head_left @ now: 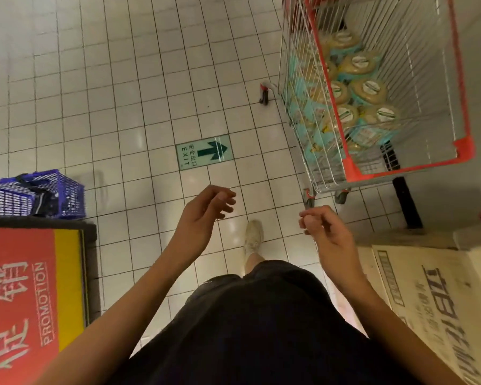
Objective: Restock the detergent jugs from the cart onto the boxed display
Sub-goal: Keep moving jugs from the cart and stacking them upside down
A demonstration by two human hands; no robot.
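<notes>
On a white-tiled shop floor (122, 79), teal detergent jugs (368, 90) with tan caps stand packed in a red-rimmed wire shopping cart (462, 79) at upper right, beyond a printed cardboard box (428, 287). The person's left hand (203, 215) and right hand (326, 230) hang short of the cart, fingers loosely curled, holding nothing. A green EXIT floor sign (204, 152) lies ahead, and a blue plastic basket (11, 195) sits behind a red PROMOTION sign (20, 287) at left.

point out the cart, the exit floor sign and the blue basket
cart (351, 170): head view, red corner of its rim
exit floor sign (204, 152): head view, middle of the green tile
blue basket (6, 200): head view, its mesh side wall
</notes>
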